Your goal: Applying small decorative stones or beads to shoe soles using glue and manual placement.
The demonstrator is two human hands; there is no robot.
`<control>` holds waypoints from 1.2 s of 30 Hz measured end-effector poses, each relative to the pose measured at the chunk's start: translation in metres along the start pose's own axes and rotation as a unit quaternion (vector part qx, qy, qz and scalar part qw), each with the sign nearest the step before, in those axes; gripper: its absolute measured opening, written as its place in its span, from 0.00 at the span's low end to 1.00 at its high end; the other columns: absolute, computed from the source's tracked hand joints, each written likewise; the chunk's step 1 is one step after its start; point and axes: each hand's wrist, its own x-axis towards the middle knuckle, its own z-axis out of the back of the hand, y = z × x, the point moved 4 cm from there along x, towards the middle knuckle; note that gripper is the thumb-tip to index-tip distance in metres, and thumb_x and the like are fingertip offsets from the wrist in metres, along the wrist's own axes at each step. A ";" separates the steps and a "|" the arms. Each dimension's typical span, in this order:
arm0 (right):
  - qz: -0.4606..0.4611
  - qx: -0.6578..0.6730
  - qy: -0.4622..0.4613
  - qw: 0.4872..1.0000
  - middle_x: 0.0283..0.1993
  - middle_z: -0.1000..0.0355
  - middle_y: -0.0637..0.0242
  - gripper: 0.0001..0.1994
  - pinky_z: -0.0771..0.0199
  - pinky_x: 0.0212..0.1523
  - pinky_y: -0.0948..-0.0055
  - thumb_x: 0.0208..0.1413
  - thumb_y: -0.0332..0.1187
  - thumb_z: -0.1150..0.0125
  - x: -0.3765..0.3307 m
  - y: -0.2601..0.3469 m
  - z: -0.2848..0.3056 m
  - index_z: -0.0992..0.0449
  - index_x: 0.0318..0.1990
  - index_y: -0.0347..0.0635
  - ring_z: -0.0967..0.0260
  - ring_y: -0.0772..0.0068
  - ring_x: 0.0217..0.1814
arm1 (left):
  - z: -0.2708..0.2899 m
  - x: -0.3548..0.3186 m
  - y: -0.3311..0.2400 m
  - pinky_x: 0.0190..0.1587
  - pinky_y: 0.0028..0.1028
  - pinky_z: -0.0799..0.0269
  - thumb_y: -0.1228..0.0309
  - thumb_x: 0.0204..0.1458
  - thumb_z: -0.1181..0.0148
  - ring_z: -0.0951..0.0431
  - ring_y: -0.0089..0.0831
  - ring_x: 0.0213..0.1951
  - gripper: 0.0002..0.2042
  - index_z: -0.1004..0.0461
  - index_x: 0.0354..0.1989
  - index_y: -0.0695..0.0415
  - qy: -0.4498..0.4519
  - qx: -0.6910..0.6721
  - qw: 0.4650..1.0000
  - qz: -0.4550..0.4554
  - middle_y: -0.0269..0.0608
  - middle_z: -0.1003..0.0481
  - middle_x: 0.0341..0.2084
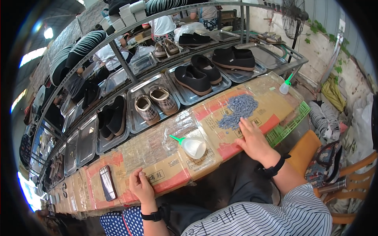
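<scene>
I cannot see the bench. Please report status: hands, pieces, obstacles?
Right hand flat beside small blue pieces. Left hand on cardboard edge, holding nothing visible. Squeeze bottle lies between.

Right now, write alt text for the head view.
A person's right hand rests beside a pile of small blue-grey pieces on a taped cardboard worktop; the left hand rests at its near edge. Trays of shoes line racks behind.

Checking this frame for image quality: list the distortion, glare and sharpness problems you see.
Head view: fisheye bends the cardboard-covered bench and shelf rails into arcs, with a black rim round the picture; glare on the clear tape and the metal trays; blown-out windows at far left; both hands, left hand and right hand, look sharp.
</scene>
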 end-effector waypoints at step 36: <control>0.076 0.621 0.085 0.776 0.30 0.25 0.76 0.10 0.43 0.20 0.88 0.57 0.37 0.34 0.224 0.137 0.129 0.20 0.37 0.38 0.41 0.95 0.21 | 0.006 -0.008 -0.016 0.34 0.22 0.32 0.80 0.57 0.48 0.28 0.23 0.30 0.06 0.24 0.38 0.63 -0.054 -0.042 0.996 -0.053 0.37 0.27 0.27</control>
